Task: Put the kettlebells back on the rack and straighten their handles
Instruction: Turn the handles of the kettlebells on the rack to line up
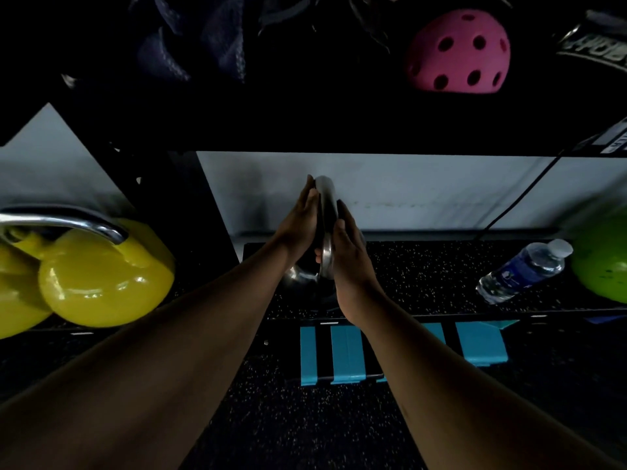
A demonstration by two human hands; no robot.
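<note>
Two bare forearms, no sleeves

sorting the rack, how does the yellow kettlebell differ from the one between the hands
The yellow kettlebell sits untouched at the left, its handle lying sideways. The dark kettlebell stands in the middle, its handle edge-on, pressed between the left hand and right hand. Both have shiny metal handles.

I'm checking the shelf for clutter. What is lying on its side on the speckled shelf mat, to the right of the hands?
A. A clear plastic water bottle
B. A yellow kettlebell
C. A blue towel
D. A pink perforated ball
A: a clear plastic water bottle with a white cap lies tipped over on the shelf mat, right of both hands.
</note>
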